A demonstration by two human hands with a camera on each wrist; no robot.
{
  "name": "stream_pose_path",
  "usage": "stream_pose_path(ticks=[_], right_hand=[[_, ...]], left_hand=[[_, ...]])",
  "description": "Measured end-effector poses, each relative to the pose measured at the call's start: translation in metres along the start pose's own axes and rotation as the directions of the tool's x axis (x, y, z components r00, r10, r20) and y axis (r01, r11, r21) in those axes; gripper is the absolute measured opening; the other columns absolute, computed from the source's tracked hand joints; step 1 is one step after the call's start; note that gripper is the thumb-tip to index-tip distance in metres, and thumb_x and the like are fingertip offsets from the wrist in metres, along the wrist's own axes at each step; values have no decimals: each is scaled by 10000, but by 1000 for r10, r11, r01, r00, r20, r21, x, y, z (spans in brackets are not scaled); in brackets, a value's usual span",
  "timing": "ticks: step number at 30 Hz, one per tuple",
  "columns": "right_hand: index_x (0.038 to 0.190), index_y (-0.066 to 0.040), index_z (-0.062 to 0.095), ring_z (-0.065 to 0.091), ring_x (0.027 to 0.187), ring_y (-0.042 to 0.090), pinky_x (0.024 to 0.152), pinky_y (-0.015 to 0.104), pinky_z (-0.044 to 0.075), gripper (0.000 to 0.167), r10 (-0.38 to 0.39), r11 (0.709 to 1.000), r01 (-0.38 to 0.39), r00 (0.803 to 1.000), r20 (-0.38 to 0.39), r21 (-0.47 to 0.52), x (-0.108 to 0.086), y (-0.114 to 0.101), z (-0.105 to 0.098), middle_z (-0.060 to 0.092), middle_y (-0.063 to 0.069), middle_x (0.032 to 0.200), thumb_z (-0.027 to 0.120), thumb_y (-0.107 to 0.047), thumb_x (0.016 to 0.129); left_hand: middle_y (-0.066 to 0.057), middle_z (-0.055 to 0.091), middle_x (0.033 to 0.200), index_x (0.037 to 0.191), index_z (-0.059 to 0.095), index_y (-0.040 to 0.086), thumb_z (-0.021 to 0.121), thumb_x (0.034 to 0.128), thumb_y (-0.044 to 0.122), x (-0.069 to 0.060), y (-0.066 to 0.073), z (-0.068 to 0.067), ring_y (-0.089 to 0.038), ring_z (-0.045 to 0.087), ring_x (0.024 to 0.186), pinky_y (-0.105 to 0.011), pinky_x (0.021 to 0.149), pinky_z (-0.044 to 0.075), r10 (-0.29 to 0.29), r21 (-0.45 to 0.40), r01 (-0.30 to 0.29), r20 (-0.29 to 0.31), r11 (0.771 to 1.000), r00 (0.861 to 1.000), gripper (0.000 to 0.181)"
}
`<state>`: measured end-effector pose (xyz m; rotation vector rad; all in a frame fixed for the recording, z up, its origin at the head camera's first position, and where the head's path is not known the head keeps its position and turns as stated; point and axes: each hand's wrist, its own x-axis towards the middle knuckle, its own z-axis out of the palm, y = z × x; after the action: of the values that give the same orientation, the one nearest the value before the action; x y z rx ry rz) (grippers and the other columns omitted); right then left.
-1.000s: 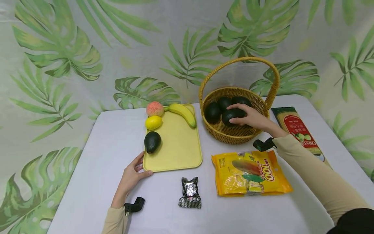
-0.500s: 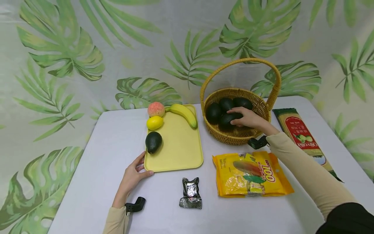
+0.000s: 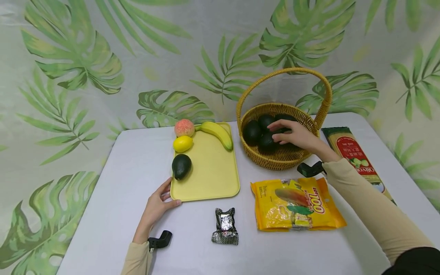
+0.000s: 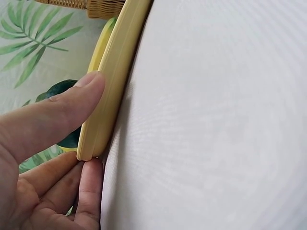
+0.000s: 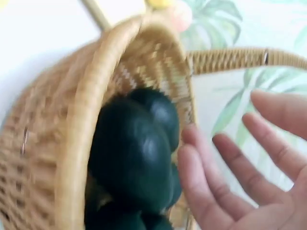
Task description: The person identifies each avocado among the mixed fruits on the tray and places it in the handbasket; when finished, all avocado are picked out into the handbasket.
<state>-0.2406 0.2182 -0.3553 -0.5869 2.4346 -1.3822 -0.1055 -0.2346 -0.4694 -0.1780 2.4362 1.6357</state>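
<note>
My left hand (image 3: 154, 208) holds the near-left corner of a yellow tray (image 3: 209, 183). In the left wrist view its thumb (image 4: 88, 91) lies along the tray's side, with fingertips at the corner. A dark avocado (image 3: 181, 166), a lemon (image 3: 183, 144), a peach (image 3: 184, 128) and a banana (image 3: 217, 134) lie on the tray, along its left and far sides. My right hand (image 3: 297, 134) hovers over a wicker basket (image 3: 275, 164), fingers spread and holding nothing. Inside, several avocados (image 5: 132, 148) sit together, partly hidden by the hand in the head view.
A yellow candy bag (image 3: 295, 206) lies in front of the basket. To its left is a small black-and-silver packet (image 3: 225, 226). A spaghetti package (image 3: 350, 149) lies right of the basket, partly under the right sleeve. The basket's tall handle (image 3: 285, 70) arches above it.
My right hand lowered an avocado into the basket's near part, let it go and rose slightly to the right, fingers opening. The left hand stayed on the tray.
</note>
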Motion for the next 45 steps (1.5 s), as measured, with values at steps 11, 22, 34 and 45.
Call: stream_pose_path(ticks=[11, 22, 34, 45], right_hand=[[1334, 8, 493, 603, 1008, 352, 859, 466, 511, 412, -165, 984, 143, 960, 228, 108, 25, -28, 58, 519, 203, 1283, 596, -115, 954], [1457, -99, 378, 584, 995, 429, 866, 518, 489, 551, -167, 984, 124, 898, 408, 129, 73, -50, 130, 363, 182, 1432, 595, -165, 954], [1499, -154, 314, 593, 959, 421, 823, 514, 514, 638, -115, 993, 83, 861, 496, 86, 109, -61, 186, 258, 184, 1492, 616, -224, 942], [1468, -99, 373, 583, 787, 368, 670, 413, 552, 600, -121, 991, 131, 904, 409, 3, 128, -68, 228, 369, 175, 1416, 626, -218, 938]], left_hand=[[-207, 408, 1389, 1514, 282, 91, 789, 790, 85, 3, -4, 1, -344, 449, 1251, -419, 1037, 385, 3, 6, -3, -4, 1000, 1000, 884], [-184, 435, 1365, 1501, 325, 113, 811, 772, 119, 2, -2, 3, -321, 474, 1225, -408, 1021, 404, 18, 9, -17, -17, 1000, 1000, 877], [-207, 418, 1386, 1509, 295, 90, 790, 793, 94, -3, 7, 2, -347, 457, 1246, -419, 1032, 393, -3, -2, 3, -4, 1000, 1000, 870], [-216, 406, 1392, 1514, 284, 95, 792, 799, 138, -3, 5, 1, -363, 451, 1248, -445, 1033, 389, 3, 23, -3, 1, 1000, 1000, 877]])
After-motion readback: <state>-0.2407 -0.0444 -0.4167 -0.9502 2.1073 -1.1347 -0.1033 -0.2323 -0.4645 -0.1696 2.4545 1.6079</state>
